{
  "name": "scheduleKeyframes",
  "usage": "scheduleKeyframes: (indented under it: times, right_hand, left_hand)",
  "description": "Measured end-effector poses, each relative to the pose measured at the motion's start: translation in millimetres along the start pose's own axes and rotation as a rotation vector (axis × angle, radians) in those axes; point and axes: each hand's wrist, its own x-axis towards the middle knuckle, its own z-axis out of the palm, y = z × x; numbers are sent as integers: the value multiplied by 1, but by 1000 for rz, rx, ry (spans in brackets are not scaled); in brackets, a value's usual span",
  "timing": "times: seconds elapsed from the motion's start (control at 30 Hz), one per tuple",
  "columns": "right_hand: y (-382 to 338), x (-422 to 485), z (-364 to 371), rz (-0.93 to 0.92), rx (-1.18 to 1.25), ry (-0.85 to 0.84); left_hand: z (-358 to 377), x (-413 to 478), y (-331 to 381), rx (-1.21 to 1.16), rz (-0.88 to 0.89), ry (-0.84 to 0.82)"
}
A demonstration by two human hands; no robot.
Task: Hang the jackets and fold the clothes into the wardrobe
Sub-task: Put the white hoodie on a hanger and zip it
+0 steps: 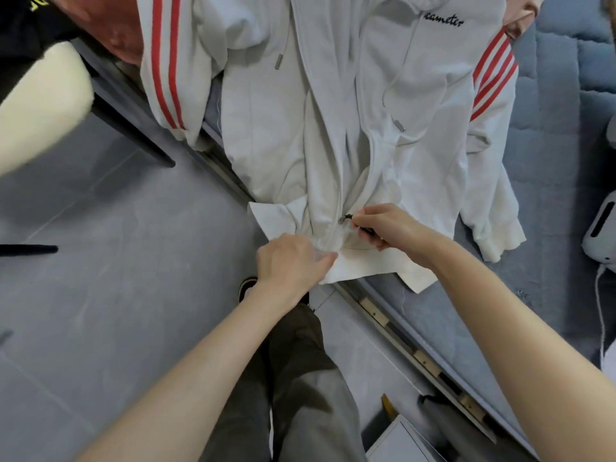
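While my left hand (293,261) pins the white red-striped zip-up hoodie's (393,105) hem, my right hand (390,230) pinches its small dark zipper pull (346,219).

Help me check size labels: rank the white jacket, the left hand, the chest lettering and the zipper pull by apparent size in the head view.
1. white jacket
2. left hand
3. chest lettering
4. zipper pull, pinched by the right hand

Bare forearms extended, left hand (293,261) gripping jacket hem (366,266), right hand (390,228) pinching zipper pull (346,217)
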Motion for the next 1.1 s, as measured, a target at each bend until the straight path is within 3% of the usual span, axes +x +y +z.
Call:
scheduleKeyframes:
  times: [0.2,0.3,0.43,0.53,0.67,0.77,0.93,1.1]
  right_hand:
    - [-4,-1,-19,52,271,-159]
    - [-8,2,-20,69,269,-173]
    - [-30,11,-25,27,303,-174]
    - [-59,20,-32,-13,424,-88]
    - [-82,25,-23,-70,547,168]
    - [-78,21,-1,-98,443,172]
    - [-78,14,-7,-41,376,34]
    - [-89,17,-31,16,420,-76]
  left_hand:
    - [-3,25,38,-29,101,-28]
    - [2,21,33,-201,85,-148]
    - [-3,23,14,-206,50,-166]
    - [-10,30,2,-244,17,-198]
    - [-22,37,-14,-314,1,-325]
    - [-33,38,-28,-224,-12,-401]
    - [-72,62,-4,-187,37,-18]
    - [-93,94,28,-161,107,57]
